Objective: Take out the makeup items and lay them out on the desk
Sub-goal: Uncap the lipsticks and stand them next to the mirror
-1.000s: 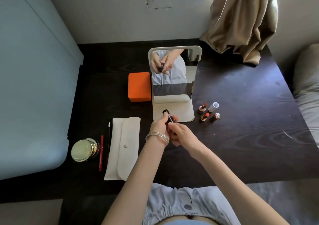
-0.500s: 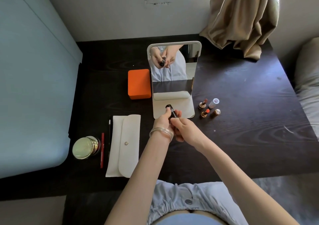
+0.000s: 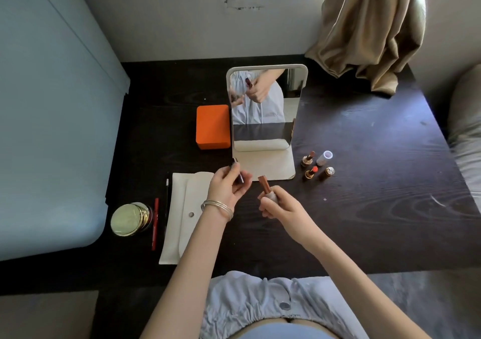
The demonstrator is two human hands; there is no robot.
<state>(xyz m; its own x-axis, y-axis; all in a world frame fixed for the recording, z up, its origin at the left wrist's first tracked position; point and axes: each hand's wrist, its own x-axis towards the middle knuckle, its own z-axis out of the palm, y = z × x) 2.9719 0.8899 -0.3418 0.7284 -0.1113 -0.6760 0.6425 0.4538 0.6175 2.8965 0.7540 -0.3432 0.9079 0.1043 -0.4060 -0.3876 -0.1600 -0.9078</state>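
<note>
At a dark wooden desk (image 3: 364, 208), a person's right hand (image 3: 282, 207) grips the pale base of an uncapped lipstick (image 3: 266, 189), its brown bullet pointing up and away, just in front of the standing mirror (image 3: 265, 109). The left hand (image 3: 226, 190) pinches the dark cap (image 3: 238, 174), held apart from the tube. 2 more open lipsticks (image 3: 309, 165) stand with their 2 caps (image 3: 326, 163) to the right of the mirror; a cream pouch (image 3: 182, 216), a red pencil (image 3: 155, 224) and a gold compact (image 3: 127, 220) lie to the left. The tube looks light, rigid and smooth, likely slippery; the waxy bullet would smear or snap easily, so the casing is the place to hold.
</note>
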